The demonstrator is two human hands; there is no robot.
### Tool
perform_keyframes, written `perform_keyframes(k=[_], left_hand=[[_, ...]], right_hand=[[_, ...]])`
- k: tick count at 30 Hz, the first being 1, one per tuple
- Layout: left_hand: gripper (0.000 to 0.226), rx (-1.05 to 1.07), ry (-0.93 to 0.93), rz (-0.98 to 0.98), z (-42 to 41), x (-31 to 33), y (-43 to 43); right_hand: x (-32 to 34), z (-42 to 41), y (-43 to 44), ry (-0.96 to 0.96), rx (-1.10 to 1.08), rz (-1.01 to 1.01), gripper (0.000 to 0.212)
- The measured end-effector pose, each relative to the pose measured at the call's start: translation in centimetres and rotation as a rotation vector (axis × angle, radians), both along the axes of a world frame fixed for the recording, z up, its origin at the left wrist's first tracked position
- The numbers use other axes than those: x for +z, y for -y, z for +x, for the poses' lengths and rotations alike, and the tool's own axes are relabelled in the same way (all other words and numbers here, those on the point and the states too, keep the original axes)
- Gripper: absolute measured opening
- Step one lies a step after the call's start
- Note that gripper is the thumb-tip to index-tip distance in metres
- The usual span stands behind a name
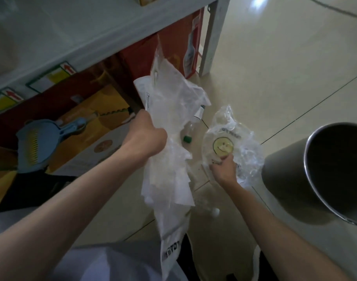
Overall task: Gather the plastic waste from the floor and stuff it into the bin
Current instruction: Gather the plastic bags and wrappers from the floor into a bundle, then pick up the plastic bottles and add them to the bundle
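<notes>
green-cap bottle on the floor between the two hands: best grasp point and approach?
Grip the clear bottle across its body, just above the green cap, coming down from above. It lies on its side on the floor, cap toward the person, so the round flank faces up. The bunched plastic sheets in the left hand overhang its far end, so a hand from the right probably has clearer access.

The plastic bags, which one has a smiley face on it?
The crinkly clear bag in the right hand, nearest the metal bin, shows a yellow smiley face. The long bundle of plastic in the left hand shows only dark lettering.
</notes>
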State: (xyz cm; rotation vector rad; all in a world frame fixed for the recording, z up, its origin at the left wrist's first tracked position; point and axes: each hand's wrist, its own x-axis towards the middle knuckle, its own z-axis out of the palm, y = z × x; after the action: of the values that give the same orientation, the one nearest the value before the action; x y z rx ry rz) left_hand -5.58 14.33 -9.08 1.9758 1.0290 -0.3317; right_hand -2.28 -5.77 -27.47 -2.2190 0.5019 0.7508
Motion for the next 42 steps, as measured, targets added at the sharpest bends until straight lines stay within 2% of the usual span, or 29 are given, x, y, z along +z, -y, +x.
perform_keyframes(k=[2,4,5,6,8,9,10,13,16,20,22,25,27,29,31,34,36,38,41,42], left_hand=[[0.043,-0.019,-0.02,0.019,-0.2,-0.2,-0.4],[0.043,-0.027,-0.012,0.037,-0.1,-0.6,-0.9],[0.043,-0.037,-0.002,0.043,0.1,-0.6,-1.0],[0.046,-0.051,0.01,0.038,0.2,-0.3,-0.9],[0.055,-0.063,0.028,0.012,0.4,0.1,-0.8],[0.053,-0.06,0.028,0.001,0.5,0.3,-0.7],[0.048,-0.049,0.026,-0.009,0.5,0.3,-0.7],[0.037,-0.012,0.015,0.005,0.7,-0.3,-0.8],[0.043,-0.022,0.049,-0.016,0.6,-0.3,-0.1],[0.041,0.014,0.04,-0.059,-0.1,0.1,0.9],[0.038,0.026,0.039,-0.057,-0.1,0.4,1.3],[0.031,0.005,0.095,-0.126,0.3,1.0,1.6],[0.025,-0.003,0.107,-0.205,0.5,1.8,1.5],[0.03,0.066,0.127,-0.319,0.7,2.5,1.5],[0.029,0.164,0.16,-0.444,0.8,3.0,1.5],[0.037,0.159,0.204,-0.64,0.8,3.5,1.3],[0.046,0.141,0.188,-0.609,0.6,3.1,1.2],[0.05,0.163,0.157,-0.456,0.6,2.1,0.9],[0.049,0.175,0.14,-0.302,0.5,1.5,0.5],[0.043,0.175,0.133,-0.272,0.4,1.4,0.4]], right_hand=[[-3.2,0.0,0.6,-0.126,0.173,-0.083,0.106],[-5.2,-0.1,0.5,-0.157,0.312,-0.173,0.118],[-5.9,-0.2,0.6,-0.137,0.362,-0.233,0.114],[-6.1,-0.2,0.8,-0.095,0.398,-0.297,0.101],[-6.0,-0.2,1.3,0.02,0.385,-0.351,0.055],[-5.7,-0.1,1.5,0.062,0.309,-0.335,0.038],[-5.1,0.1,1.6,0.094,0.208,-0.29,0.029],[-1.6,1.2,1.2,0.22,0.024,-0.084,0.013],[4.0,2.1,0.5,0.307,-0.097,0.199,0.019],[10.9,1.8,-0.9,0.397,-0.177,0.697,0.025],[13.3,1.0,-1.7,0.401,-0.096,0.831,0.024],[15.3,-0.6,-2.6,0.304,0.143,0.923,0.015],[15.6,-1.5,-2.9,0.193,0.262,0.926,0.026],[15.1,-1.7,-3.2,0.147,0.338,0.813,0.029],[14.1,-1.6,-3.3,0.136,0.387,0.685,0.041],[13.2,-1.7,-4.1,0.111,0.48,0.59,0.037],[13.7,-1.6,-4.8,0.153,0.497,0.626,0.037],[14.4,-1.1,-5.1,0.149,0.506,0.664,0.033],[14.6,-0.6,-4.7,0.081,0.526,0.627,0.043],[14.8,-0.8,-4.6,0.065,0.568,0.6,0.034]])
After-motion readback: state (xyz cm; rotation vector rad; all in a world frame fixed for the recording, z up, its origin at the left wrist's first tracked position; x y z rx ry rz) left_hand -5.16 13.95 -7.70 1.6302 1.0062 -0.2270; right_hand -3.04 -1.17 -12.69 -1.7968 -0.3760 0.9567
